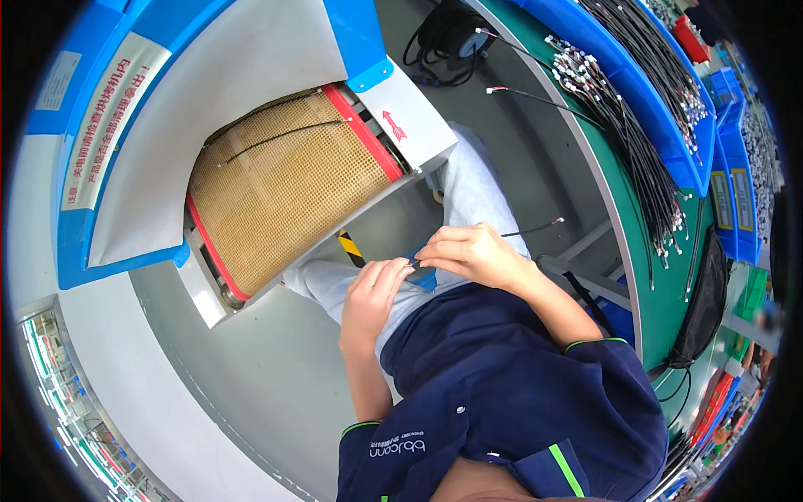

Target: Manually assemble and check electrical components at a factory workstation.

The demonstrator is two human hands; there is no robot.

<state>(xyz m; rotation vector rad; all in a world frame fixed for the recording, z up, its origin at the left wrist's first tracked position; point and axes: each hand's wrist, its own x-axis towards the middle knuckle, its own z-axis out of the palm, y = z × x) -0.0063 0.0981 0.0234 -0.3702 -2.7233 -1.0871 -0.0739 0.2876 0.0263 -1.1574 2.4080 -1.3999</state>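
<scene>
Two bare hands meet near the middle of the frame, over the person's lap. The left hand (pixel 374 294) is curled, its fingertips pinched on the near end of a thin black wire (pixel 535 227). The right hand (pixel 470 253) lies just beside it, fingers bent and closed around the same wire, which runs out from under the right fingers toward the right and ends in a small pale tip a little above the forearm. A small blue piece shows just below the fingertips; what it is cannot be told.

Both forearms come up from the lower centre, out of the short sleeves of a dark navy work shirt with green trim (pixel 510 402). Pale grey trousers (pixel 468 188) cover the legs under the hands.

At upper left stands a blue and grey machine (pixel 92 226) with a tan woven mesh conveyor belt edged in red (pixel 284 180); one thin dark wire lies across the belt. A curved green-topped workbench (pixel 636 251) sweeps down the right side of the frame. On it, at upper right, a large bundle of black wires with pale connectors (pixel 636 125) spills from a long blue plastic tray (pixel 661 109). Loose black cable coils (pixel 447 38) sit on the grey floor at top centre.
</scene>
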